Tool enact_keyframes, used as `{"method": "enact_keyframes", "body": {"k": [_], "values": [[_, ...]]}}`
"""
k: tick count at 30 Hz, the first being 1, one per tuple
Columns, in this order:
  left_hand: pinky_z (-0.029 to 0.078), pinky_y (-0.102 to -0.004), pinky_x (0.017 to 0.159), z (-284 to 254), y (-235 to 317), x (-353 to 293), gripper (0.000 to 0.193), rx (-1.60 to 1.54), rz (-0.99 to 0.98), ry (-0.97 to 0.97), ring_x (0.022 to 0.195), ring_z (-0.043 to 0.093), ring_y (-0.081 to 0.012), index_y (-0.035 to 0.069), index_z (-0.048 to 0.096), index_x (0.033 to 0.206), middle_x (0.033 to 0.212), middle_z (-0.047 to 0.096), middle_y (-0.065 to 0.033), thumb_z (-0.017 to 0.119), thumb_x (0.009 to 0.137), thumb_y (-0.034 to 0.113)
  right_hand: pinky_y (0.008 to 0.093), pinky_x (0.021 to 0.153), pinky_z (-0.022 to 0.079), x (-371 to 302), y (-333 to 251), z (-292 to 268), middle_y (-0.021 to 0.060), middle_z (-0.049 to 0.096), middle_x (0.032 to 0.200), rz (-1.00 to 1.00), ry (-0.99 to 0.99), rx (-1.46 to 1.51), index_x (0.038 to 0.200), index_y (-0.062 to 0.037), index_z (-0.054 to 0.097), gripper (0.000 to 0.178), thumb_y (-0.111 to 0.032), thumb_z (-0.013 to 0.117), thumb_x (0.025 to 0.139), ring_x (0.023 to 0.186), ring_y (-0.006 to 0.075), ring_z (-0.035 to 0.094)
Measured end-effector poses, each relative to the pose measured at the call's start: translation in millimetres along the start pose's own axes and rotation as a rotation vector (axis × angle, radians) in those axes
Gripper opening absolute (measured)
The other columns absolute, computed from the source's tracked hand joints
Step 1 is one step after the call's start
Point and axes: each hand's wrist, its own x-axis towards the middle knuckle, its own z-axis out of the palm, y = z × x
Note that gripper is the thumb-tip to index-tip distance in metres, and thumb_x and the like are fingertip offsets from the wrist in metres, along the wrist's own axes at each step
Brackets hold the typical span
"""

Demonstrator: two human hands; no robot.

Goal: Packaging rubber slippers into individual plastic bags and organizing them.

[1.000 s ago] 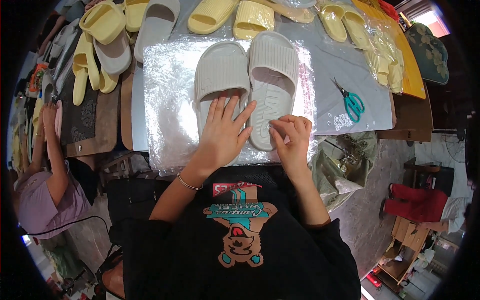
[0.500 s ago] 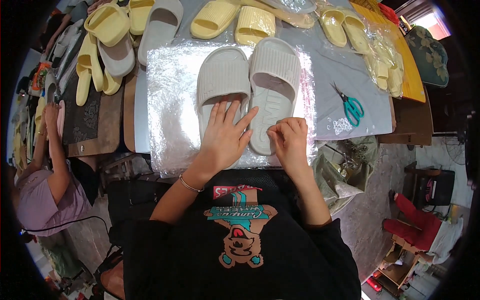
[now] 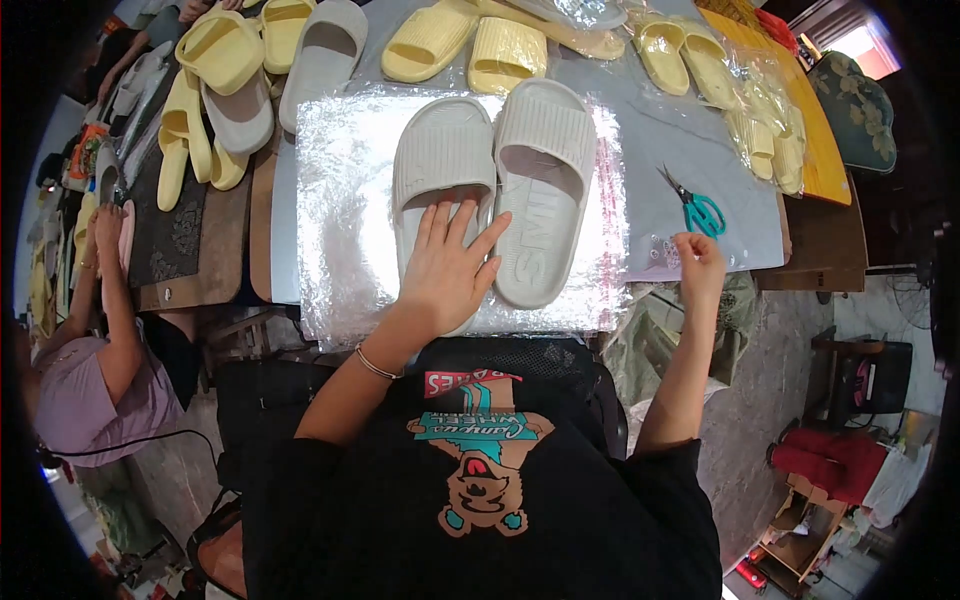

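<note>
A pair of light grey slide slippers lies side by side on a stack of shiny clear plastic bags (image 3: 342, 200). My left hand (image 3: 446, 268) rests flat on the left slipper (image 3: 443, 150), fingers spread and their tips at the strap opening. Its thumb reaches toward the right slipper (image 3: 540, 250), which nothing holds. Over at the right, my right hand (image 3: 702, 266) hovers by a small patch of round clear stickers (image 3: 661, 250), just below teal-handled scissors (image 3: 704, 214). Its fingers are pinched together; whatever sits between them is too small to make out.
Yellow slippers (image 3: 425, 42) line the table's far side, some in clear bags (image 3: 685, 55). More yellow and grey slippers pile up at the left (image 3: 222, 52). A greenish sack (image 3: 660, 335) hangs below the table's front edge. Another person (image 3: 105, 370) works at far left.
My right hand has left the right slipper's heel and moved right to the stickers, still pinched. My left hand stays on the left slipper. The slippers have barely shifted.
</note>
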Motion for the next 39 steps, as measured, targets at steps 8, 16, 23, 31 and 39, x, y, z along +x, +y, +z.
{"method": "enact_keyframes", "body": {"k": [8, 16, 23, 31, 39], "values": [[0.028, -0.0507, 0.100, -13.7, 5.8, 25.6, 0.056, -0.158, -0.099, 0.001, 0.111, 0.040, -0.0436, 0.012, 0.037, 0.140, 0.121, 0.044, -0.0261, 0.054, 0.089, 0.026, 0.0390, 0.074, 0.042, -0.4, -29.4, 3.3, 0.0079, 0.061, 0.079, -0.220, 0.303, -0.732, 0.086, -0.0051, 0.060, 0.017, -0.014, 0.071, 0.075, 0.082, 0.0314, 0.056], [0.028, -0.0516, 0.089, -0.7, 11.7, 43.2, 0.057, -0.141, -0.248, 0.210, 0.105, 0.042, -0.0386, 0.002, 0.037, 0.139, 0.103, 0.053, -0.0258, 0.049, 0.090, 0.029, 0.0381, 0.081, 0.046, -65.8, -91.3, 102.6, 0.0201, 0.058, 0.101, -0.272, -0.188, 0.071, 0.108, 0.0026, 0.057, 0.025, -0.009, 0.057, 0.086, 0.088, 0.0339, 0.057], [0.028, -0.0572, 0.094, -134.1, -60.6, 84.5, 0.049, 0.077, -0.304, 0.470, 0.107, 0.044, -0.0420, 0.008, 0.046, 0.133, 0.105, 0.055, -0.0272, 0.049, 0.090, 0.031, 0.0433, 0.094, 0.039, -72.8, -94.3, 108.4, 0.0242, 0.049, 0.115, -0.402, -0.172, -0.077, 0.117, 0.0013, 0.055, 0.042, -0.013, 0.067, 0.079, 0.109, 0.0388, 0.047], [0.024, -0.0545, 0.101, -226.3, -256.3, 180.3, 0.055, 0.624, -0.705, 0.229, 0.125, 0.036, -0.0429, 0.024, 0.051, 0.132, 0.133, 0.048, -0.0145, 0.052, 0.080, 0.044, 0.0410, 0.092, 0.041, -73.7, -101.4, 108.8, 0.0231, 0.050, 0.114, -0.367, -0.169, -0.072, 0.115, 0.0012, 0.057, 0.040, -0.011, 0.069, 0.078, 0.106, 0.0367, 0.048], [0.030, -0.0515, 0.103, -215.7, -274.5, 171.7, 0.052, 0.710, -0.768, 0.055, 0.122, 0.042, -0.0408, 0.013, 0.059, 0.122, 0.127, 0.054, -0.0149, 0.056, 0.079, 0.042, 0.0412, 0.088, 0.042, -66.0, -116.4, 99.2, 0.0204, 0.052, 0.110, -0.514, -0.179, -0.202, 0.111, 0.0003, 0.057, 0.041, -0.010, 0.071, 0.074, 0.103, 0.0362, 0.049]]}}
